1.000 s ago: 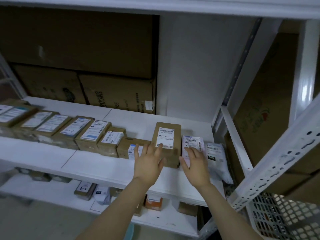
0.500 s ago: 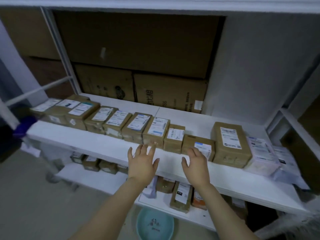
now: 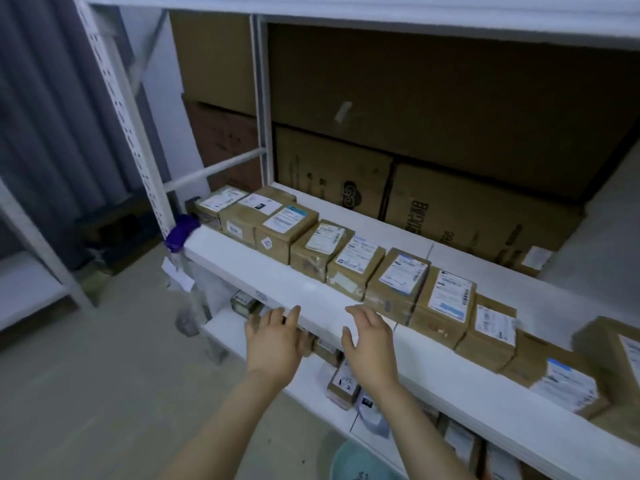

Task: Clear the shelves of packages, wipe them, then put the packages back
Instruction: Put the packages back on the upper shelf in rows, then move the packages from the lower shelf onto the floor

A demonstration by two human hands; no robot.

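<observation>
A row of several brown cardboard packages (image 3: 396,289) with white labels runs along the white middle shelf (image 3: 263,271), from the far left post to the right edge of view. My left hand (image 3: 275,342) hovers at the shelf's front edge, fingers straight and spread, holding nothing. My right hand (image 3: 370,342) is beside it, over the front lip, fingers relaxed and empty. Neither hand touches a package. More small packages (image 3: 343,386) lie on the lower shelf (image 3: 225,332) beneath my hands.
Large cardboard boxes (image 3: 433,133) stand behind the row. A purple cloth (image 3: 180,232) hangs at the shelf's left corner by the perforated white post (image 3: 128,126). A pale blue basin (image 3: 360,462) sits on the floor below. Grey curtain and open floor lie to the left.
The view has swung left along the shelf. Both hands left the packages at the right end and moved left, now hovering empty at the shelf's front edge.
</observation>
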